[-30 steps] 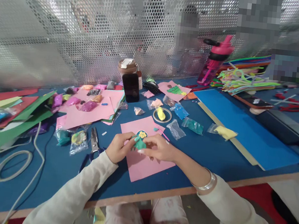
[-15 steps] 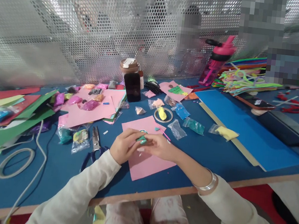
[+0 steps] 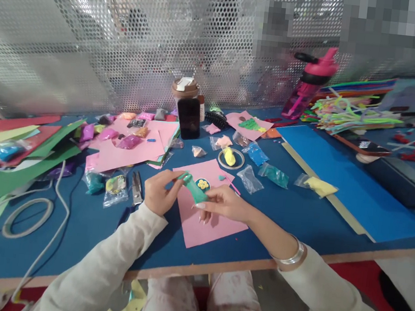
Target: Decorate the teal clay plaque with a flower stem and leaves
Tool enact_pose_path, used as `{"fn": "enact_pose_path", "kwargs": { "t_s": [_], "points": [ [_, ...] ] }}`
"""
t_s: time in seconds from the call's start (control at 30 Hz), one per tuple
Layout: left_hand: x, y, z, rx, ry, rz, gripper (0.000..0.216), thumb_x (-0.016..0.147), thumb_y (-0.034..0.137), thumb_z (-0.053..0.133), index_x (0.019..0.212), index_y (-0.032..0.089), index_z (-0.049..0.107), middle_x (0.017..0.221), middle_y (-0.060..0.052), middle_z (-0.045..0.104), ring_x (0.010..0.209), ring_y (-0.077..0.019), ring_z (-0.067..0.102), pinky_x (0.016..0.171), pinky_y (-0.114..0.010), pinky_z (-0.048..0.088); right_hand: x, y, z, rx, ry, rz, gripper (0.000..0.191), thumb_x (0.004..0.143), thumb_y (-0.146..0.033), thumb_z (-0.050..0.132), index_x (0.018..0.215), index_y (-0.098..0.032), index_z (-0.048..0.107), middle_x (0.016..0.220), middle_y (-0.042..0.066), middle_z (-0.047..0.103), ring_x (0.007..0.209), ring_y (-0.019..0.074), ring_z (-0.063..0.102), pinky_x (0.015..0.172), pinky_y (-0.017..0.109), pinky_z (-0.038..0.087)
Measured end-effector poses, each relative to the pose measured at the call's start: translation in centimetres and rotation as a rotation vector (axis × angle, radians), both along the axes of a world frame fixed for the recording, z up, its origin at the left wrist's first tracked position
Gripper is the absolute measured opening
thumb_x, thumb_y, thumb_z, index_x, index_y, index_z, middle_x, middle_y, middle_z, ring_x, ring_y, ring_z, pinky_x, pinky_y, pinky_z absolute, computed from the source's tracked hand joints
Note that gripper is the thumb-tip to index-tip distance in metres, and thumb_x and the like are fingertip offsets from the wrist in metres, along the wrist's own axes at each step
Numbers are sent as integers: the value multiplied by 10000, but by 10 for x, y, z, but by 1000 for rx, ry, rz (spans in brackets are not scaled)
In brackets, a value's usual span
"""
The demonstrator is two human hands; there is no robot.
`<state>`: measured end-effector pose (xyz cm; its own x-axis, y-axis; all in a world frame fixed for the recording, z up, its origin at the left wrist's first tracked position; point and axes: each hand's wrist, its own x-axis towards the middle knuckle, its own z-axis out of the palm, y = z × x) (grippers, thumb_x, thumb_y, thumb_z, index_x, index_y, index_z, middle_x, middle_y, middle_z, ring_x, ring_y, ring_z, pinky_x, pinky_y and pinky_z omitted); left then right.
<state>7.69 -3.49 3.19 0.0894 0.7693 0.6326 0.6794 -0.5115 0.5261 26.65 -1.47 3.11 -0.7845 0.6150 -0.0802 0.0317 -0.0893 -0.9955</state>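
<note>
A strip of green modelling clay (image 3: 197,191) is stretched between my two hands, above a pink paper sheet (image 3: 203,231). My left hand (image 3: 161,190) pinches its upper left end between thumb and fingers. At the lower right end, my right hand (image 3: 224,203) grips it with the thumb and fingertips. Just behind the clay, a dark round piece with a yellow flower shape (image 3: 203,184) lies on the sheet, partly covered. Near the sheet's right edge are a small teal lump (image 3: 222,178) and a thin pink stick (image 3: 234,187).
Scissors (image 3: 137,187) lie beside my left forearm. Behind the sheet, a tape ring (image 3: 241,166) surrounds yellow clay (image 3: 228,156). A phone (image 3: 189,119) leans on a lidded cup (image 3: 185,88). Right of it stand a pink bottle (image 3: 309,82) and a blue board (image 3: 353,180).
My hands have moved apart, drawing the green clay out into a visible strip between them. The yellow flower piece now shows behind it. The view has shifted slightly.
</note>
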Motion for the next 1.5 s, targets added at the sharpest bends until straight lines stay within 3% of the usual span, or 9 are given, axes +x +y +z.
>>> {"fn": "enact_pose_path", "kwargs": {
  "t_s": [0.13, 0.3, 0.43, 0.7, 0.83, 1.0, 1.13, 1.33, 1.5],
  "points": [
    [3, 0, 2, -71, -3, -121, 324, 786, 247, 534, 1093, 145, 560, 869, -75, 664, 744, -145, 605, 696, -261, 484, 0, 1, -2, 37, 28, -66, 333, 638, -338, 695, 843, -94, 597, 787, 72, 654, 731, 169, 636, 632, 281, 521],
    [18, -3, -4, -131, 40, -278, 187, 769, 245, 543, 880, 170, 675, 795, -72, 683, 732, -156, 615, 672, -251, 484, -3, 3, -7, 38, 8, -90, 331, 635, -379, 686, 793, -94, 628, 652, 39, 643, 610, 149, 628, 560, 256, 520],
    [20, -5, -4, -171, -9, -222, 173, 775, 244, 545, 762, 163, 697, 628, -49, 671, 573, -131, 595, 562, -224, 459, -4, 3, -8, -11, -20, -76, 397, 668, -469, 627, 660, -73, 622, 546, 57, 623, 445, 136, 592, 399, 226, 489],
    [4, 4, -7, -202, -222, -11, 233, 796, 301, 530, 892, 136, 663, 773, -64, 692, 648, -141, 611, 617, -244, 484, -2, 3, -5, -59, -2, -49, 415, 703, -471, 597, 760, -61, 627, 634, 87, 653, 551, 160, 630, 508, 282, 527],
    [6, 5, -5, -236, -237, -130, 328, 791, 322, 534, 1053, 135, 597, 895, -92, 676, 785, -166, 618, 703, -281, 495, -2, 3, -4, -33, 22, -56, 348, 655, -372, 675, 844, -86, 619, 763, 81, 668, 706, 171, 643, 639, 300, 526],
    [20, -1, -3, -292, -151, -308, 173, 746, 271, 586, 837, 167, 690, 819, -77, 693, 743, -166, 620, 685, -271, 491, -6, 1, -5, -44, 23, -57, 349, 652, -400, 669, 797, -86, 625, 716, 58, 661, 705, 161, 644, 695, 302, 518],
    [21, -2, -4, -267, -140, -227, 138, 741, 222, 575, 745, 163, 700, 648, -48, 670, 577, -126, 573, 562, -231, 451, -9, 0, -8, -100, -19, -40, 460, 682, -514, 590, 804, -71, 607, 658, 85, 658, 599, 178, 649, 527, 284, 529],
    [7, 4, -6, -185, -219, 10, 170, 771, 270, 549, 803, 160, 676, 678, -30, 647, 564, -109, 515, 564, -233, 422, -4, 3, -6, -75, -15, -76, 386, 714, -443, 598, 832, -76, 605, 778, 120, 674, 716, 193, 657, 633, 314, 536],
    [6, 5, -3, -226, -178, -134, 353, 725, 309, 609, 1047, 164, 607, 857, -66, 669, 733, -148, 578, 617, -241, 462, -3, 2, -3, -35, 22, -60, 447, 607, -246, 722, 1013, -132, 573, 926, 77, 660, 867, 181, 632, 802, 325, 498]
  ]
}}
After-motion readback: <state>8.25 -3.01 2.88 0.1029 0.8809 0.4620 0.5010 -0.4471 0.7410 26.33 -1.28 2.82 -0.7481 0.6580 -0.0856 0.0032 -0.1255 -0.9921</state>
